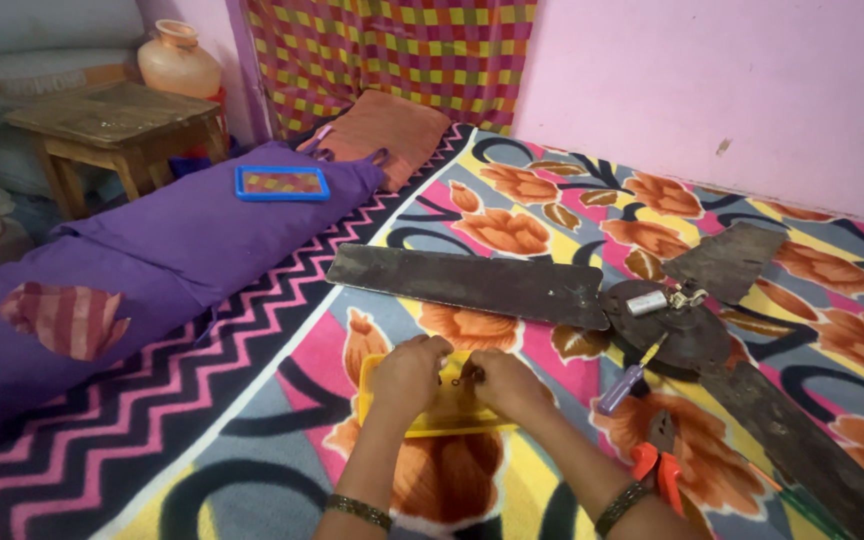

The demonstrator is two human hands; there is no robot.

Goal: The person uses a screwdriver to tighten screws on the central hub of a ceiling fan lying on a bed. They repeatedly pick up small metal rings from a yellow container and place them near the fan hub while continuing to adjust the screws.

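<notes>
Both my hands reach into a shallow yellow tray (392, 422) that lies on a flowered blanket. My left hand (409, 375) rests over the tray's left half with its fingers curled. My right hand (505, 384) pinches a small dark part at the tray's middle; what the part is I cannot tell. Just beyond the tray lies a dark, dusty ceiling fan (674, 322) with three blades, its long left blade (462, 280) stretching past my hands. A small silver capacitor (647, 302) sits on the fan's hub.
A purple-handled screwdriver (625, 384) and orange-handled pliers (660, 458) lie right of my right hand. At left lies a long purple bolster (152, 260) with a blue-framed slate (282, 183) on it. Behind stand a wooden table (117, 120), a clay pot (178, 60) and a pink wall (712, 90).
</notes>
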